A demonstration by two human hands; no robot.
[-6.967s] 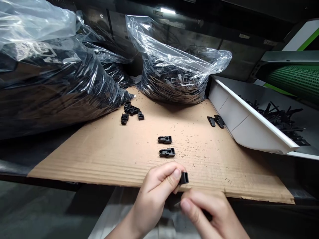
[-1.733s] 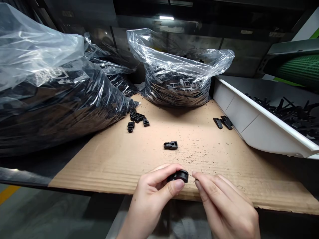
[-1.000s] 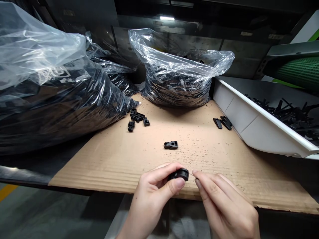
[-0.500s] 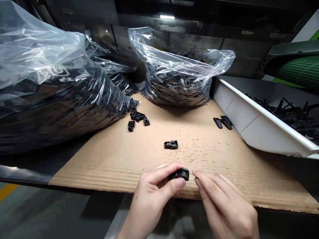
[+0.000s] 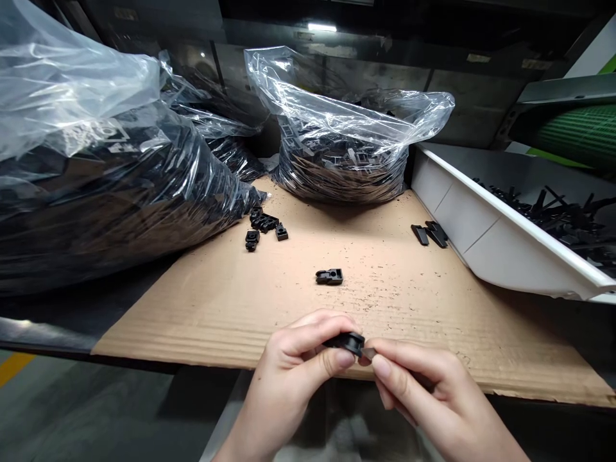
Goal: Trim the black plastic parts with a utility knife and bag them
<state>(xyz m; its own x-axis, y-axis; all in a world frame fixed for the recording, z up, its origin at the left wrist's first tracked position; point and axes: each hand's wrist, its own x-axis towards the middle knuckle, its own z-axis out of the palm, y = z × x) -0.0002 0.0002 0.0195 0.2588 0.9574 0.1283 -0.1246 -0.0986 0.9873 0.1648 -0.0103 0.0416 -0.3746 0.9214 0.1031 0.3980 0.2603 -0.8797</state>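
Observation:
Near the front edge of the cardboard [image 5: 231, 321], my left hand [image 5: 298, 372] grips a black plastic part [image 5: 350, 342] between thumb and fingers. My right hand [image 5: 418, 385] pinches a small thin dark blade-like piece [image 5: 369, 353], whose tip meets the right end of that part. Just beyond my hands, a separate black part [image 5: 329, 276] lies on the cardboard. Several similar black parts [image 5: 264, 222] sit in a loose group farther back on the left. Flat black tapered pieces [image 5: 436, 233] lie at the right, beside the white bin.
A large clear bag [image 5: 96, 192] of dark parts fills the left side. Another open bag [image 5: 341, 160] stands at the back centre. On the right is a white bin [image 5: 500, 237] holding black pieces, with a green mesh roll [image 5: 572, 138] behind it.
My right hand has turned, and its thumb now shows on the near side of the dark blade-like piece. The part in my left hand has tilted slightly. The view has shifted a little.

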